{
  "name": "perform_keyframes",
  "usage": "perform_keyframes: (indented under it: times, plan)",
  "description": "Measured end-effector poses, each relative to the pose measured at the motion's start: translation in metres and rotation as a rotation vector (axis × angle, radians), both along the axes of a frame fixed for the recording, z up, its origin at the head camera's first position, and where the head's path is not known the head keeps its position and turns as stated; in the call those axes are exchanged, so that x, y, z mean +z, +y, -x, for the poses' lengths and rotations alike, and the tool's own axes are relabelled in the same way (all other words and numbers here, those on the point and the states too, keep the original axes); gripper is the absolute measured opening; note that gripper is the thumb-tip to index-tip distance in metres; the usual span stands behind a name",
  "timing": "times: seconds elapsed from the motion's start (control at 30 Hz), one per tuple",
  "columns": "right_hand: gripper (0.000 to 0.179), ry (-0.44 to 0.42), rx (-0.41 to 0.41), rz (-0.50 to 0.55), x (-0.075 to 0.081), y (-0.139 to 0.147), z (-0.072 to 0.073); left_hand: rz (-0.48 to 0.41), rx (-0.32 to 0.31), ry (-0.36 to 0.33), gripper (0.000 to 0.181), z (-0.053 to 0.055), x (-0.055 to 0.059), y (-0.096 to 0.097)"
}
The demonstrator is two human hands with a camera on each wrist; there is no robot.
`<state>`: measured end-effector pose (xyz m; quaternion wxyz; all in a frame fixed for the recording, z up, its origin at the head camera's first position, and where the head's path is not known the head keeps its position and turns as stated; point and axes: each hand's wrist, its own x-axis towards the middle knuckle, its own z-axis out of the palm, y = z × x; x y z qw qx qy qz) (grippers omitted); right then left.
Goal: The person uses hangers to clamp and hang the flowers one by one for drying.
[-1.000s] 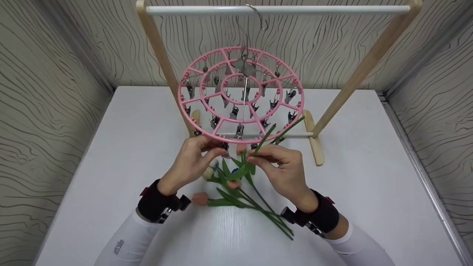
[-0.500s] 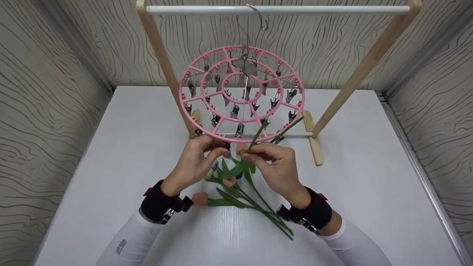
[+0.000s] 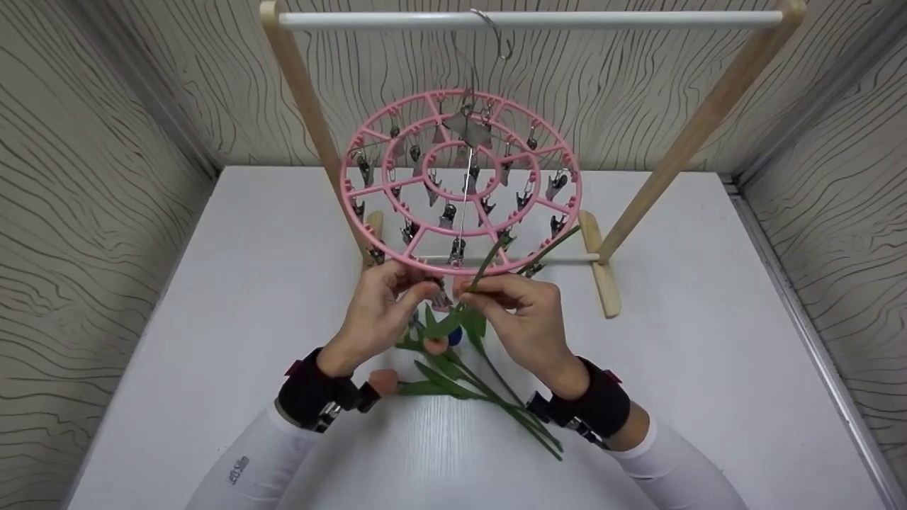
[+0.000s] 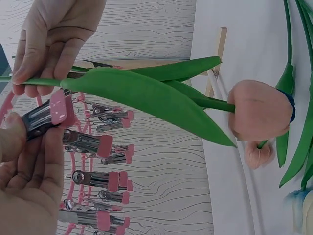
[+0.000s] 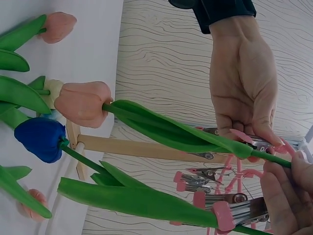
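Observation:
In the head view my left hand pinches a metal clip with pink tips, which hangs from the near rim of the pink round hanger. My right hand holds the stem of a pink tulip between thumb and fingers, close beside that clip. The bloom points down and the stem end rises past the ring. The left wrist view shows the stem just above the clip's tips, apart from them. A blue tulip hangs head down nearby, its stem in another clip.
The hanger hangs by a hook from the white bar of a wooden stand. More clips dangle under its rings. Several tulips with long green stems lie on the white table below my hands.
My right hand has moved left with the pink tulip, closer to the clip in my left hand. My left hand has shifted slightly, and the hanger sways a little.

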<state>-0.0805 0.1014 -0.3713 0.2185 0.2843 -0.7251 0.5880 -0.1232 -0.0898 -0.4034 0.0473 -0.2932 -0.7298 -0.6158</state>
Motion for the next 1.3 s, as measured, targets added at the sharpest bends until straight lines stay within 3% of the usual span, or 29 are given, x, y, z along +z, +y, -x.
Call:
perform_keyframes:
  times: [0.17,0.63,0.67,1.0,1.3]
  plan:
    - [0.013,-0.002,-0.018,-0.013,0.0,-0.001,-0.001,-0.031,0.005,-0.026,0.015,0.0,0.0,0.003]
    - [0.013,0.063,-0.089,-0.023,0.0,-0.008,0.0,-0.062,-0.042,0.006,0.017,-0.002,0.003,0.006]
    - [0.013,0.064,-0.088,-0.02,0.0,-0.008,0.0,-0.067,-0.046,0.007,0.017,0.0,-0.001,0.006]
    - [0.013,0.047,-0.077,-0.004,0.0,-0.007,0.0,-0.039,-0.065,0.022,0.018,-0.012,0.024,0.007]
    - [0.019,0.061,-0.079,-0.03,-0.001,-0.005,-0.002,0.009,-0.03,0.037,0.018,-0.013,0.025,0.003]
